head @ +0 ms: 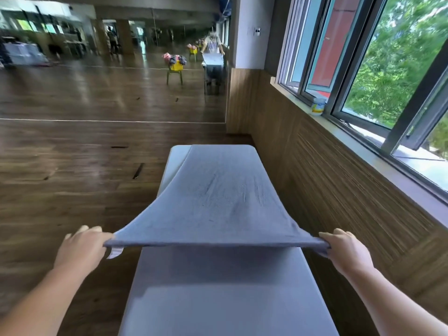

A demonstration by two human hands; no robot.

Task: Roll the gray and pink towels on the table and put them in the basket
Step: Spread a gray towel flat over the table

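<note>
A gray towel (218,190) lies stretched lengthwise along a narrow white table (174,158). Its near edge is lifted off the table and pulled taut between my hands. My left hand (82,246) pinches the near left corner, where a small white label hangs down. My right hand (344,248) pinches the near right corner. The far end of the towel rests flat at the table's far end. No pink towel lies on the table. The real basket is out of view; a yellow basket (176,66) of pink and dark towels on a chair shows only in the mirror.
A wood-panelled wall and a window sill (363,139) run close along the table's right side, with a small tub (318,106) on the sill. Wooden floor (72,178) lies to the left. A mirror wall ahead reflects a person at the table.
</note>
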